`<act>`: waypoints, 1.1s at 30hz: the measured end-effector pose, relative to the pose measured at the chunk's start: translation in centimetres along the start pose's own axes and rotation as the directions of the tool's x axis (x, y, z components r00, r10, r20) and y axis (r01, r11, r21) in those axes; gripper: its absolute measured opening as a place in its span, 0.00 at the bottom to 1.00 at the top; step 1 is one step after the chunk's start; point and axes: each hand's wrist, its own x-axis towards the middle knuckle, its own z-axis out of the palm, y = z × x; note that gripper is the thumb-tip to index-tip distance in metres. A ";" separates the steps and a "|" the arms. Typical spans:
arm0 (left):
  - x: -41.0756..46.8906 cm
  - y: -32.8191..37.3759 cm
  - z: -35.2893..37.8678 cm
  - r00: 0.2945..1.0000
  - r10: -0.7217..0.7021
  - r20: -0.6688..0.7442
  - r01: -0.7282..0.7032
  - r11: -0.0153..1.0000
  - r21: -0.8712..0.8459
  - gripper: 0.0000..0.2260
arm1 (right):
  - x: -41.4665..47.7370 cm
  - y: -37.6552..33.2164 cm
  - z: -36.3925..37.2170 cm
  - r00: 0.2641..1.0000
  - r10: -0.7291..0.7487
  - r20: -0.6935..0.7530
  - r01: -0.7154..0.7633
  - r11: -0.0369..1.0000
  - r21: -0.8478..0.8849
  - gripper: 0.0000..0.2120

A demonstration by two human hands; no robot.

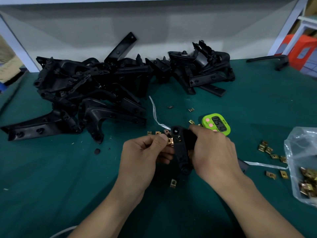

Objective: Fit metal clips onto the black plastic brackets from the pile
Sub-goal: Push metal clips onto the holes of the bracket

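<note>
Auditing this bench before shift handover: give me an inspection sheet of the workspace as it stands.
Surface: green mat, with small specks of debris.
Job's things: pile of black brackets at the back; held bracket between both hands; loose clips scattered on the mat; plastic bag with more clips at the right.
Clutter: green timer behind the right hand; white strips lying on the mat.
Grippers: left hand pinches a clip at the held bracket's edge; right hand grips the held bracket.
Cables: pale cord at the near edge, kind unclear.
Surroundings: white back panel; orange box far right.
</note>
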 end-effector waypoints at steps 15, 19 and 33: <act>-0.5 0.0 0.9 0.980 -0.003 -0.198 -0.003 1.000 -0.031 0.13 | -0.4 -0.8 -0.1 1.000 0.011 0.021 -0.012 0.998 0.062 0.10; -0.8 0.0 1.3 0.976 -0.034 -0.216 0.020 0.997 -0.068 0.13 | -0.4 -1.2 0.0 1.000 0.013 0.019 -0.014 1.000 0.024 0.14; -1.6 0.5 0.9 0.978 0.204 -0.030 -0.195 0.962 0.193 0.15 | -0.5 -1.1 0.0 0.998 0.024 0.052 -0.027 0.998 0.062 0.13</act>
